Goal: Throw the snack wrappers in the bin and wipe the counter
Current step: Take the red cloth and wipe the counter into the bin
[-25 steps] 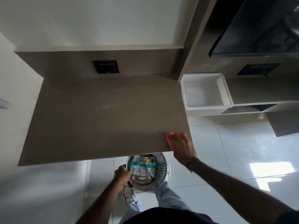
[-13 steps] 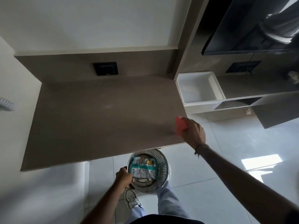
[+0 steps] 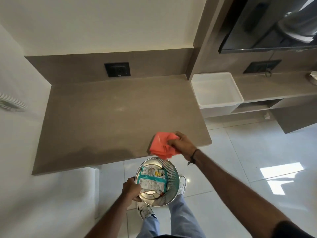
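1. head view: right hand closed around bunched orange cloth at front right edge of brown counter.
2. left hand gripped rim of metal bin, held just below counter edge.
3. snack wrappers lay inside bin.

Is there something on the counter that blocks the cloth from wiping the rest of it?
Nothing visible does. The right hand holds the orange cloth at the near right corner of the counter, and the surface beyond it is bare. The wrappers lie in the bin.
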{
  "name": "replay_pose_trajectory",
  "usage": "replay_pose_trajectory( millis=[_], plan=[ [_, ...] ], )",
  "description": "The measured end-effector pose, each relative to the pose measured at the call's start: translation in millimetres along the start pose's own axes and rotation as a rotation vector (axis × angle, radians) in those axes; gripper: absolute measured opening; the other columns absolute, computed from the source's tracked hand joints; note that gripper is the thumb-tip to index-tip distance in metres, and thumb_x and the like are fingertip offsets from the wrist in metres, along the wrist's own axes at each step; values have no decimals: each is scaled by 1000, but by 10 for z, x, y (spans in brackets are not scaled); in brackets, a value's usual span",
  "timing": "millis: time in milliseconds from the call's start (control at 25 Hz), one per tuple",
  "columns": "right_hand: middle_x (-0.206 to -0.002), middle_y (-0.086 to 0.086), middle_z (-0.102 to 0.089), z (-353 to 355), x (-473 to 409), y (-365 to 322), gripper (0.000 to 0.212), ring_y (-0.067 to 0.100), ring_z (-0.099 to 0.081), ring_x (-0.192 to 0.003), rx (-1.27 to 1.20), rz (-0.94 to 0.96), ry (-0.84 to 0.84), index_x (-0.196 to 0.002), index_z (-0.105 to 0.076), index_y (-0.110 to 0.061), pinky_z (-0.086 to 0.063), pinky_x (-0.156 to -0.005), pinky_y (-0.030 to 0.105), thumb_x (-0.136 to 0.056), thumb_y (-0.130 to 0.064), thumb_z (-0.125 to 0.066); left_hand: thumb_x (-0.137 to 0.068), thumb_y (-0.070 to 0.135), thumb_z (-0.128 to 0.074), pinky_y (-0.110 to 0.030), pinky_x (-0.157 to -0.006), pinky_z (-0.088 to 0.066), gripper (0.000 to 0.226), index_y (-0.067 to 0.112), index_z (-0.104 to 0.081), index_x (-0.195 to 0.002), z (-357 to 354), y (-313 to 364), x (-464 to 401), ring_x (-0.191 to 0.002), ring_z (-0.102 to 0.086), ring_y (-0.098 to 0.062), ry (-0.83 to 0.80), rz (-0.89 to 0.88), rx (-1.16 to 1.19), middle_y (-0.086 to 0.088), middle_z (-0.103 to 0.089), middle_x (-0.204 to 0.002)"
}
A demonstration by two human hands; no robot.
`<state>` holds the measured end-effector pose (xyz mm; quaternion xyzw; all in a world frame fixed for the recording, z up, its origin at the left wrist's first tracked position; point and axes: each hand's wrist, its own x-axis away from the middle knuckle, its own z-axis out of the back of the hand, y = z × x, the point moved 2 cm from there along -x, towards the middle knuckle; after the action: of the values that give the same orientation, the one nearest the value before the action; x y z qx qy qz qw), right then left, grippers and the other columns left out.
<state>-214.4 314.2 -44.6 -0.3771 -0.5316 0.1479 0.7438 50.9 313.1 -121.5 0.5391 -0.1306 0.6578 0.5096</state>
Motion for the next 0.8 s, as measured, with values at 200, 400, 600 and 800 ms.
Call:
replay_pose_trajectory(
  millis=[200, 400, 600, 800],
  plan=[
    [-107, 8, -69, 433, -121, -120, 46, 21, -63, -94, 222, 93, 440, -120, -67, -13, -54, -88, 39, -76, -18, -78, -92, 5, -65, -55, -63, -66, 33, 7, -62, -125, -63, -63, 12, -97, -74, -41, 2, 18, 35, -21, -68, -121],
    [-66, -4, -62, 414, 348, 720, 22, 20, -60, -64, 315, 256, 721, -73, -54, -18, -49, -60, 33, -75, -38, -62, -89, 1, -68, -55, -64, -66, 37, 8, -63, -125, -143, -106, -31, -99, -73, -42, 9, 35, 49, -22, -67, -123],
    [-112, 7, -75, 15, 58, 1919, 34, 27, -69, -107, 445, -227, 119, -120, -70, -18, -54, -91, 31, -86, -22, -66, -88, 4, -64, -55, -62, -66, 40, 12, -65, -126, -470, -325, -536, -91, -75, -40, 4, 64, 116, -21, -70, -121],
    [-116, 9, -76, -83, -825, 2857, 49, 32, -67, -109, 522, -226, 164, -124, -71, -25, -55, -92, 34, -84, -5, -53, -86, 10, -61, -56, -85, -64, 36, 16, -69, -121, -1180, -765, -1651, -102, -72, -43, 12, 63, 67, -22, -72, -119]
  ],
)
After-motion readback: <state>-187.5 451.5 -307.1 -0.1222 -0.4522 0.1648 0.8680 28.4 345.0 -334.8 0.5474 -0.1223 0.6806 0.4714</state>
